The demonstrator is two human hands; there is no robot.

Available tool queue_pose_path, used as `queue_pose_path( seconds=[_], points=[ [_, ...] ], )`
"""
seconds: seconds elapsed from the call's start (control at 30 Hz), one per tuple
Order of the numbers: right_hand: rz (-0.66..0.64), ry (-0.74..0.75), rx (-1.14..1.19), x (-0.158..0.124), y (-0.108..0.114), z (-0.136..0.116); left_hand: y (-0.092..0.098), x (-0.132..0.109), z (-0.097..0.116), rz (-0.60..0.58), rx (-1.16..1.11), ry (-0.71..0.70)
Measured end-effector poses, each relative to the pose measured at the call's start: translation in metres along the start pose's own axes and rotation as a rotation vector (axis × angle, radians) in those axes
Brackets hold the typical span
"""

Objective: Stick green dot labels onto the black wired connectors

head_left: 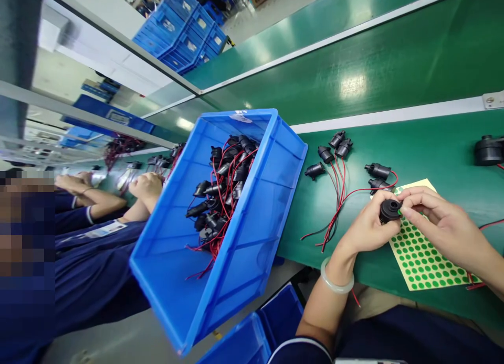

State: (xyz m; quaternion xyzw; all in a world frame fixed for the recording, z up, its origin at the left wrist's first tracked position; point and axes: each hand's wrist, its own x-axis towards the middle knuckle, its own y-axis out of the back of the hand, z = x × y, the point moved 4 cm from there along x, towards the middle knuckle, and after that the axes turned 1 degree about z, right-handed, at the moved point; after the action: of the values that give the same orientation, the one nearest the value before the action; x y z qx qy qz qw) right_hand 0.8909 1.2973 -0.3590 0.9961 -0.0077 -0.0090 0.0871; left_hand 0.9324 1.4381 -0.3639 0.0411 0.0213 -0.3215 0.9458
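Observation:
My left hand (364, 225), with a pale bracelet on its wrist, is closed round a small black water pump (389, 210) whose round end faces up. My right hand (443, 222) pinches a green round sticker (400, 212) at the pump's edge. Below both hands lies a yellowish sheet of green dot stickers (423, 256), partly covered by my right hand. Just beyond my left hand rest more black pumps (378, 171) with red wires. Farther left, a group of pumps (325, 154) lies on the green bench with red and black leads trailing toward me.
A large blue bin (285, 159), tilted in view, holds many wired pumps left of me. Another pump (488, 150) sits at the far right. White metal rails (394, 120) border the green bench. A co-worker's hands (145, 188) are at the left, beyond the bin.

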Motion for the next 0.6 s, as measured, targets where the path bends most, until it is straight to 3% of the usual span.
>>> queue_pose_path(
  seconds=[0.17,0.33,0.6],
  points=[
    [0.044,-0.012,0.025,0.000,-0.006,-0.001,0.000,-0.002,0.000,0.012,0.012,0.016],
    [0.091,-0.077,0.237,0.001,-0.014,0.007,-0.001,-0.002,-0.001,0.024,0.036,0.027],
    [-0.002,-0.086,0.339,0.002,-0.015,0.012,0.003,-0.001,-0.003,0.013,-0.050,-0.005]
  ],
)
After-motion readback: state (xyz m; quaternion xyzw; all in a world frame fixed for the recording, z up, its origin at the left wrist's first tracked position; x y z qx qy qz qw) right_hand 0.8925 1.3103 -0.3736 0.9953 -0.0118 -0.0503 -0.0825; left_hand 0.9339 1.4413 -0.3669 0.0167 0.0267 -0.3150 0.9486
